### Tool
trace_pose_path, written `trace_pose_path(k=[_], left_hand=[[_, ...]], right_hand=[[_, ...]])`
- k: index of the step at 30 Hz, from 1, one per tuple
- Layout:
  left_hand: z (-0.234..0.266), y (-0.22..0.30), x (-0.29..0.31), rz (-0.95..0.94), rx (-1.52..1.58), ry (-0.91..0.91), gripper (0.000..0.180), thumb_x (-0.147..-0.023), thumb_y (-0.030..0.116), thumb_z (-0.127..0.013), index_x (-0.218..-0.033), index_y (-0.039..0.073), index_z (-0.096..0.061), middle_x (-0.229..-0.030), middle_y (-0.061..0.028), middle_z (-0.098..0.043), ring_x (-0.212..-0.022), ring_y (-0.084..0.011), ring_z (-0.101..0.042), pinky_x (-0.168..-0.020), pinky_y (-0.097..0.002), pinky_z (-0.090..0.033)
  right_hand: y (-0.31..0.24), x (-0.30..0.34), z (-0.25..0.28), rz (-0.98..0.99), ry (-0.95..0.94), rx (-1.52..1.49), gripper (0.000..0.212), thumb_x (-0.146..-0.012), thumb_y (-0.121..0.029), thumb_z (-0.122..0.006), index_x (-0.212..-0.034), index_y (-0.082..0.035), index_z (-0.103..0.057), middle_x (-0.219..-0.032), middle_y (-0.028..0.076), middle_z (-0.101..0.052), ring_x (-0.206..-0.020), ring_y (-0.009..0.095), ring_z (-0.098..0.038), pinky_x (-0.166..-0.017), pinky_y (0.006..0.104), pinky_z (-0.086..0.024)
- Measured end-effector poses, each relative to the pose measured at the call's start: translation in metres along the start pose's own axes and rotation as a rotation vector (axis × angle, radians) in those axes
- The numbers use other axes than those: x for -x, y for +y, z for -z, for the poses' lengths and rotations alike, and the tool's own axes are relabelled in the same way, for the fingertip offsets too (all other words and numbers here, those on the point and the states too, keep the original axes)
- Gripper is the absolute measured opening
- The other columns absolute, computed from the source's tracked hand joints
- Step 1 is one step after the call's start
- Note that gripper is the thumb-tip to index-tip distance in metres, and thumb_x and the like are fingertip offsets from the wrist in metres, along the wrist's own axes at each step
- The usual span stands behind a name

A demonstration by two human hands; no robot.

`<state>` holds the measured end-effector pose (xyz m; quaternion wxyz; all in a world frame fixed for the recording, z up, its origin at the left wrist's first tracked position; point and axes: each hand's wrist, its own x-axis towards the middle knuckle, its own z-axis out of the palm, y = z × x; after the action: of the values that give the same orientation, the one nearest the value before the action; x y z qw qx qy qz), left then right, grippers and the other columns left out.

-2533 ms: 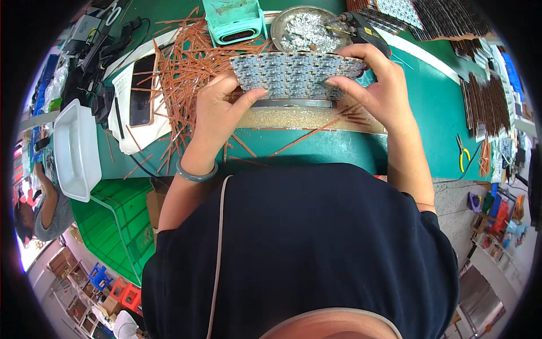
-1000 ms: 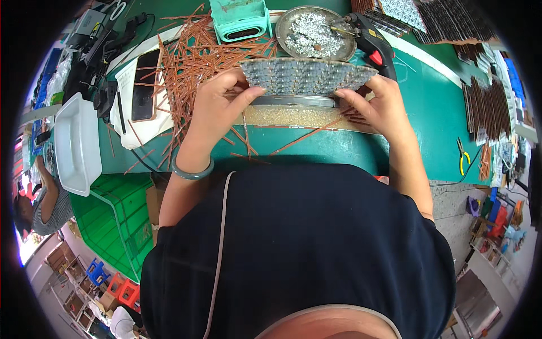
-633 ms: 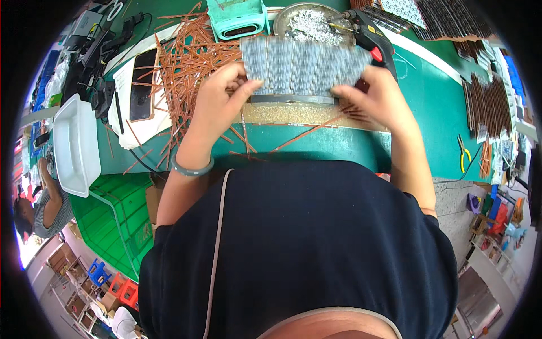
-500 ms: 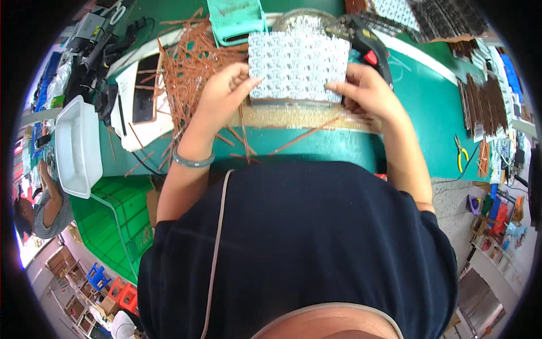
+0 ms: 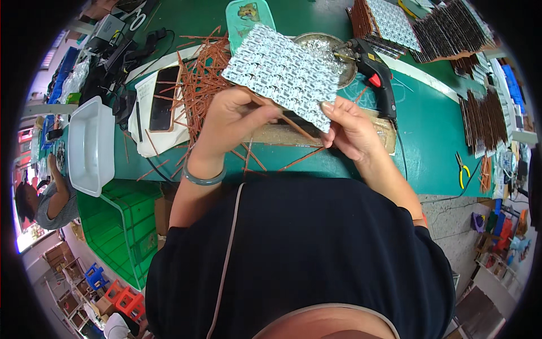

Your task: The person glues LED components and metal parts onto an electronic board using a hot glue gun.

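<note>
A white circuit board panel [image 5: 285, 70] with rows of small dark marks is tilted above the bench, its right end lower. My right hand [image 5: 353, 127] pinches its near right corner, thumb on top. My left hand [image 5: 237, 118] is closed at the near edge, round a thin brown strip [image 5: 299, 127] that slants from my thumb toward my right fingers. Whether the strip is still joined to the panel, I cannot tell. Beneath them lies a tan board [image 5: 271, 134], partly covered. Left of the panel is a heap of loose brown strips [image 5: 206, 79].
Behind the panel are a teal plastic tray [image 5: 251, 17], a round metal dish [image 5: 350, 76] of silvery bits and a black gun-shaped tool [image 5: 384, 85]. Stacked panels [image 5: 483, 118] and pliers [image 5: 463, 169] lie right. A phone [image 5: 164, 99], a white tub [image 5: 90, 147] and a green crate [image 5: 113, 231] are left.
The panel has turned, its right end coming down toward me. My left hand has moved to the near edge and now grips a brown strip; my right hand has shifted to the near right corner.
</note>
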<state>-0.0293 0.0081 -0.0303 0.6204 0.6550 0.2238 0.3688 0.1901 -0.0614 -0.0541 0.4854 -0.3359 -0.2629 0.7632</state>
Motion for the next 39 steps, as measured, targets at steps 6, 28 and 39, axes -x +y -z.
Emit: trace_pose_path(k=[6, 28, 39], left_hand=[[0.066, -0.001, 0.019, 0.003, -1.402, 0.385, 0.038, -0.076, 0.015, -0.069, -0.108, 0.0, -0.054, -0.103, -0.0112, -0.059, -0.09, -0.0148, -0.057, -0.076, -0.0286, -0.046], [-0.006, 0.029, 0.022, 0.128, 0.394, 0.168, 0.029, -0.085, 0.004, -0.055, -0.112, -0.006, -0.053, -0.097, -0.0094, -0.062, -0.08, -0.0094, -0.059, -0.065, -0.0193, -0.046], [0.001, 0.022, 0.022, 0.164, 0.466, 0.18, 0.029, -0.086, 0.005, -0.053, -0.113, -0.006, -0.052, -0.103, -0.0109, -0.061, -0.091, -0.0144, -0.059, -0.079, -0.025, -0.047]], right_hand=[[-0.02, 0.016, 0.007, 0.217, 0.184, 0.446, 0.017, -0.081, -0.013, -0.063, -0.089, 0.001, -0.058, -0.069, 0.0, -0.058, -0.05, 0.006, -0.052, -0.046, 0.0183, -0.042], [-0.024, 0.027, 0.022, 0.392, 0.12, 0.261, 0.016, -0.088, -0.011, -0.052, -0.097, 0.002, -0.056, -0.078, 0.005, -0.06, -0.06, 0.008, -0.055, -0.056, 0.02, -0.046], [-0.026, 0.025, 0.014, 0.391, 0.147, 0.183, 0.018, -0.086, -0.012, -0.054, -0.097, 0.002, -0.056, -0.079, 0.005, -0.06, -0.061, 0.008, -0.056, -0.053, 0.0208, -0.047]])
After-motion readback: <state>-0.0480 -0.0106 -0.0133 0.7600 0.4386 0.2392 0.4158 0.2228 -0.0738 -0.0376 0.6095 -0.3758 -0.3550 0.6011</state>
